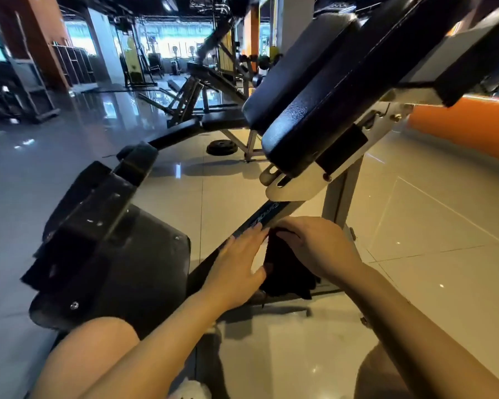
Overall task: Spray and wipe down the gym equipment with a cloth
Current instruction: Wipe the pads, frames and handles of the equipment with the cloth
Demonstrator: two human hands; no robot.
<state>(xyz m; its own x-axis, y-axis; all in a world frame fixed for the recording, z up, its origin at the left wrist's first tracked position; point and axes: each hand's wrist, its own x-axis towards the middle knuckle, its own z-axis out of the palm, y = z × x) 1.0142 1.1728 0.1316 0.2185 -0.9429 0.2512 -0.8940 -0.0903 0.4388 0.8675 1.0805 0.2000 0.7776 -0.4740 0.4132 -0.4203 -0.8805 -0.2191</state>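
Note:
A black cloth (285, 269) hangs over the slanted frame bar (267, 214) of a gym bench with black pads (323, 90). My right hand (314, 246) grips the top of the cloth on the bar, fingers curled over it. My left hand (236, 266) lies beside it with straight fingers on the bar, its thumb touching the cloth's edge. No spray bottle is in view.
A black footplate assembly (104, 254) stands at the left. The bench's white upright leg (340, 191) is just behind my hands. A weight plate (221, 147) lies on the glossy tiled floor, with more benches and machines beyond. My knees show at the bottom.

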